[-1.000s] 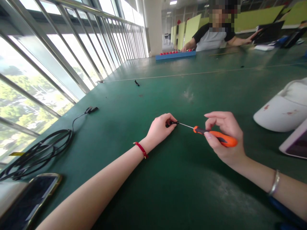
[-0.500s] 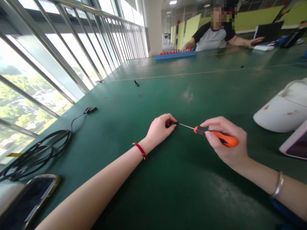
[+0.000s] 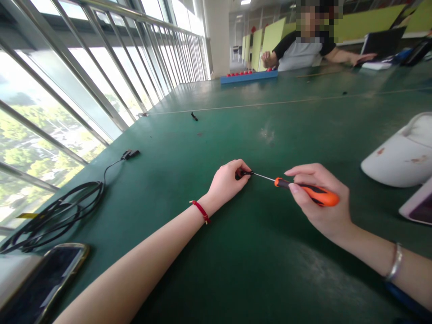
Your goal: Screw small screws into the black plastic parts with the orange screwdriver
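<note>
Near the middle of the green table point(image 3: 236, 252), my left hand point(image 3: 227, 180) is closed on a small black part point(image 3: 245, 173), mostly hidden by the fingers. From the right, my right hand point(image 3: 326, 202) holds an orange and black screwdriver point(image 3: 320, 195), thumb and fingers around its handle. The screwdriver's thin metal shaft points left, and its tip meets the black part at my left fingertips. What the tip engages is too small to make out.
A coiled black cable point(image 3: 67, 213) and a phone point(image 3: 47, 279) lie at left, near the metal railing point(image 3: 135, 49). At right is a white container point(image 3: 398, 155). Across the table, a person point(image 3: 300, 54) sits behind a blue rack point(image 3: 249, 77) with red pieces. A small black piece point(image 3: 194, 116) lies farther back.
My right hand's fingers have shifted on the screwdriver handle, and the hand sits slightly farther right. My left hand keeps its hold. The person opposite has lifted a hand off the blue rack.
</note>
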`<state>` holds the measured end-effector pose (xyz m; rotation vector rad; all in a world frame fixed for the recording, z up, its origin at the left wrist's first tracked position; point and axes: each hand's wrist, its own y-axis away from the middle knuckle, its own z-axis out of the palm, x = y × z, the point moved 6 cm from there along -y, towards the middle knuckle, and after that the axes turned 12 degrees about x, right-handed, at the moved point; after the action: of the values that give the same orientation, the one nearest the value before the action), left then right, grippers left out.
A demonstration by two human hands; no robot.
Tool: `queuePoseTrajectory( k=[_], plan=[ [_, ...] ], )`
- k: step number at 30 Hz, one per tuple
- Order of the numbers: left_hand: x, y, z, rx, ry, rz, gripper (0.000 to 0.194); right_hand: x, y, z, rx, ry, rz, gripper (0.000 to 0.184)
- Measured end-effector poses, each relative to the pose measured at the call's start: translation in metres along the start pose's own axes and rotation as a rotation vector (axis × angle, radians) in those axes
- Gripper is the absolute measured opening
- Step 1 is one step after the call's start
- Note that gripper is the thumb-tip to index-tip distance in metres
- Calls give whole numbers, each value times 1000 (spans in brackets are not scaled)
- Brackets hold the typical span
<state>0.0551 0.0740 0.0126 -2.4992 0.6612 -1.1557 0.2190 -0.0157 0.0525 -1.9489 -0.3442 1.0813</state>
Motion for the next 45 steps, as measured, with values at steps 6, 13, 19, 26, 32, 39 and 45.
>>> queuePoseTrajectory(
  k=[6,13,19,26,32,39,45],
  plan=[
    [1,0,0,-6,1,14,11,7,0,0,35,-219,7,50],
    [0,1,1,-6,19,5,11,-1,0,1,-39,-22,-5,8],
    [0,0,1,1,15,9,11,7,0,-3,85,-155,-10,41],
    [0,0,0,2,15,1,11,1,0,-1,-5,23,-23,12],
    [1,0,0,-5,6,10,11,3,-1,-4,102,-122,-39,41],
    [-1,0,1,-3,20,8,11,0,1,-2,19,31,-22,12],
    [-1,0,1,-6,12,10,11,4,0,-5,102,-94,-39,40]
  ],
)
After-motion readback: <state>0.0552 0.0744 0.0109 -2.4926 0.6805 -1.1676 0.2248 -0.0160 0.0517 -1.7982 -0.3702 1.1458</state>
